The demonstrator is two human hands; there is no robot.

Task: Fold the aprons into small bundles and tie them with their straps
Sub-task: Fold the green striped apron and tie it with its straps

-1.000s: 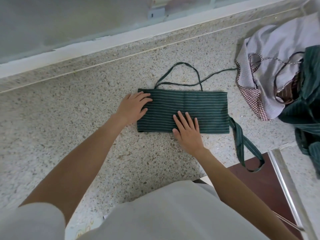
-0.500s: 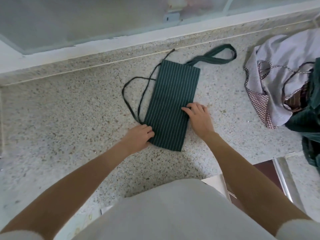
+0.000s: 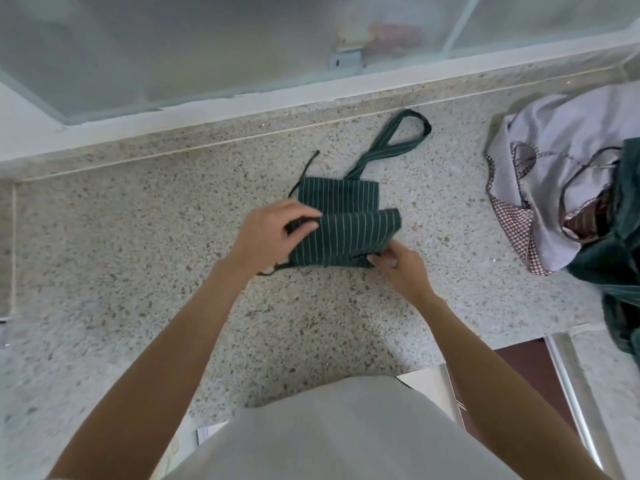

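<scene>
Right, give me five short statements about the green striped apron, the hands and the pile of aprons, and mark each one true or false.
1. Both hands grip the green striped apron. True: the left hand holds its left edge, the right hand pinches its lower right corner.
2. The apron lies spread out full and flat. False: it is folded into a narrow strip, with the near part turned up over the rest.
3. The wide loop strap lies on the counter beyond the apron, toward the window. True.
4. The pile of other aprons sits left of the hands. False: it lies at the right of the counter.
5. The straps are already tied round the bundle. False: they trail loose.
</scene>
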